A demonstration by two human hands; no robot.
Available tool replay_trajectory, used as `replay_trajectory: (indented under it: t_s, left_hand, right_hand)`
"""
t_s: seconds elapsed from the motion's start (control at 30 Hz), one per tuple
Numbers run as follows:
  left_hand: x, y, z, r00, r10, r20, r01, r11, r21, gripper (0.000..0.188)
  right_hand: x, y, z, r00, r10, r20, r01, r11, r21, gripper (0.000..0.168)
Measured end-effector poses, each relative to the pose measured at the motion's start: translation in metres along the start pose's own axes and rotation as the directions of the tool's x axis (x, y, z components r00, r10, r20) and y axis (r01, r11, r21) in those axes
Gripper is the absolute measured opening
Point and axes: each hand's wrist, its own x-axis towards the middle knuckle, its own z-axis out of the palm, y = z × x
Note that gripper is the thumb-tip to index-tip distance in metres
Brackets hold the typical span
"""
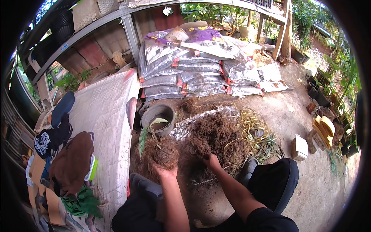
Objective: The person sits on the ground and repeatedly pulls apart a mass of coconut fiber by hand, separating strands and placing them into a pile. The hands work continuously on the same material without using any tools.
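Observation:
My left hand (167, 171) holds a plant's brown fibrous root ball (165, 155) from below; a stem with a few green leaves (143, 139) rises from it. Just behind stands a round grey plastic pot (158, 116). My right hand (212, 162) grips a clump of brown fibre (199, 147) at the near left side of a large heap of the same fibre (221, 130). Part of the heap lies on a whitish plastic sheet (179, 129). Dry yellow strands (252, 121) lie along the heap's right side.
Filled plastic sacks (200, 72) are stacked at the back. A pale sheet-covered surface (101, 110) runs along the left, with a brown cloth (72, 162) and a green cloth (82, 201) on it. A pale block (300, 147) and potted plants (321, 95) stand at the right.

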Motion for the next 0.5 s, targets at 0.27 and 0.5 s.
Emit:
replay_trajectory:
  t_s: [0.27, 0.5]
  left_hand:
    - [0.002, 0.006, -0.001, 1.0, -0.004, -0.007, 0.004, 1.0, -0.015, 0.055]
    - [0.009, 0.008, -0.019, 0.991, 0.066, -0.116, -0.06, 0.997, 0.054, 0.057]
  right_hand:
    - [0.037, -0.071, 0.009, 0.938, -0.138, 0.319, 0.203, 0.962, -0.183, 0.044]
    - [0.048, -0.067, 0.032, 0.928, -0.017, 0.373, 0.19, 0.881, -0.432, 0.07]
